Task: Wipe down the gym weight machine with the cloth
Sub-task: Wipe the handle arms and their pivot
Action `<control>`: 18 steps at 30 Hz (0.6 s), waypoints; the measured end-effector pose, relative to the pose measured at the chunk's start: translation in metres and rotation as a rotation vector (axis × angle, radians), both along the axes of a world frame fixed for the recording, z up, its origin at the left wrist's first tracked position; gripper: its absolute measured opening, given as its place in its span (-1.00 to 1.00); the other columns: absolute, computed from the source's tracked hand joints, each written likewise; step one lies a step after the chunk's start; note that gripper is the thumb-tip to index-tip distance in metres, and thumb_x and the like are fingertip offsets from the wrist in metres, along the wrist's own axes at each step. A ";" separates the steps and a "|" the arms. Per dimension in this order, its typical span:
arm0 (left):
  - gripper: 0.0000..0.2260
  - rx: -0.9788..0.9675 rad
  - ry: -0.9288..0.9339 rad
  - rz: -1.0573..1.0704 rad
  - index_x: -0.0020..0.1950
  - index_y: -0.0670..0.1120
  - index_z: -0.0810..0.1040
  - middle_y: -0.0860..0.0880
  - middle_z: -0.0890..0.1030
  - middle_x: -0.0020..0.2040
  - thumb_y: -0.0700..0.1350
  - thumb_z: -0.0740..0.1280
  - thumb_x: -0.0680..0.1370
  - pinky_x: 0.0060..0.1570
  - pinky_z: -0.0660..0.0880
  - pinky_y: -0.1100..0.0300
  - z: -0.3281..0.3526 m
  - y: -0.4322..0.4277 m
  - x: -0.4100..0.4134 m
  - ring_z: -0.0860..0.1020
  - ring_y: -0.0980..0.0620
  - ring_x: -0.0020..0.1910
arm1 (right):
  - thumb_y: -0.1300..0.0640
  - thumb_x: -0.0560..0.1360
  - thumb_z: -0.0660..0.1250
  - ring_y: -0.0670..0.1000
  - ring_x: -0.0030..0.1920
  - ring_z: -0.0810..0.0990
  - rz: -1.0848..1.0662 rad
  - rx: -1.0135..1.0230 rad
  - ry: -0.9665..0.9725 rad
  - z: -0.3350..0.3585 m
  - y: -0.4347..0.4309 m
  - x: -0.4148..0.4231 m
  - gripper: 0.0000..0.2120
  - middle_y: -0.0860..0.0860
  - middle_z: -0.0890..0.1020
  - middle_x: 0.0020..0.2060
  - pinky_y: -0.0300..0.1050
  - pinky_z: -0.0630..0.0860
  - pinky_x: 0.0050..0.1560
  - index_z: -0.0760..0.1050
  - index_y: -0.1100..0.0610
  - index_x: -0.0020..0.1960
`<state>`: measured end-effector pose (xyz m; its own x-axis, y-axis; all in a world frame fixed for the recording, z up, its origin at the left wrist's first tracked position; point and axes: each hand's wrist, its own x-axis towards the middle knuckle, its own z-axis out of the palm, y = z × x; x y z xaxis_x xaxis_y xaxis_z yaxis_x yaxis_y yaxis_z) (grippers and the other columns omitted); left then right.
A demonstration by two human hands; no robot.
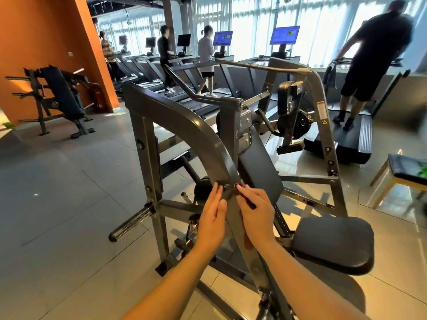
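Orange wall point(46, 31), glossy tiled floor point(57, 181), bright windows point(254, 24) — treadmills point(346, 137) in a row

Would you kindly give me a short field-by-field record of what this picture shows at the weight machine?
setting: gym, people walking on treadmills behind
machine: grey weight machine, black seat pad at lower right
left hand: fingers straight, resting on the machine's curved beam
right hand: touches the same beam from the other side; grip unclear
cloth: cannot be made out clearly between the hands
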<state>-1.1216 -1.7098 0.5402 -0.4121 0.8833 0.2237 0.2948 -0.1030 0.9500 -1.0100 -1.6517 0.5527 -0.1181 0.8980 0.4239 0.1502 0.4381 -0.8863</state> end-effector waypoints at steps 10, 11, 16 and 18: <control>-0.53 0.017 -0.068 0.047 0.58 0.18 0.22 0.14 0.22 0.61 0.21 0.08 0.67 0.52 0.21 0.14 -0.008 -0.002 0.016 0.18 0.17 0.57 | 0.16 0.60 0.38 -0.24 0.19 0.52 0.020 0.047 -0.013 0.015 0.010 -0.012 -0.76 -0.27 0.54 0.12 -0.43 0.46 0.20 0.64 -0.01 0.24; -0.55 0.013 -0.069 0.035 0.59 0.18 0.22 0.14 0.21 0.61 0.18 0.09 0.68 0.54 0.20 0.10 -0.011 -0.004 0.019 0.17 0.18 0.58 | 0.16 0.60 0.38 -0.22 0.19 0.53 0.004 0.025 -0.035 0.002 0.007 -0.007 -0.76 -0.29 0.54 0.10 -0.40 0.48 0.21 0.64 -0.02 0.24; -0.66 -0.039 -0.050 0.032 0.50 0.26 0.24 0.14 0.22 0.60 0.03 0.09 0.72 0.56 0.19 0.04 -0.016 -0.011 0.033 0.17 0.19 0.57 | 0.17 0.60 0.38 -0.12 0.08 0.58 -0.002 -0.123 -0.193 -0.040 -0.013 0.039 -0.80 -0.23 0.55 -0.02 -0.49 0.47 0.06 0.64 0.03 0.20; -0.69 -0.031 -0.037 0.037 0.45 0.31 0.30 0.13 0.28 0.56 0.06 0.10 0.71 0.53 0.27 -0.01 -0.018 -0.015 0.036 0.24 0.17 0.54 | 0.11 0.61 0.36 -0.16 0.07 0.54 0.003 -0.158 -0.191 -0.033 -0.015 0.043 -0.83 -0.19 0.50 0.01 -0.40 0.52 0.09 0.62 -0.01 0.18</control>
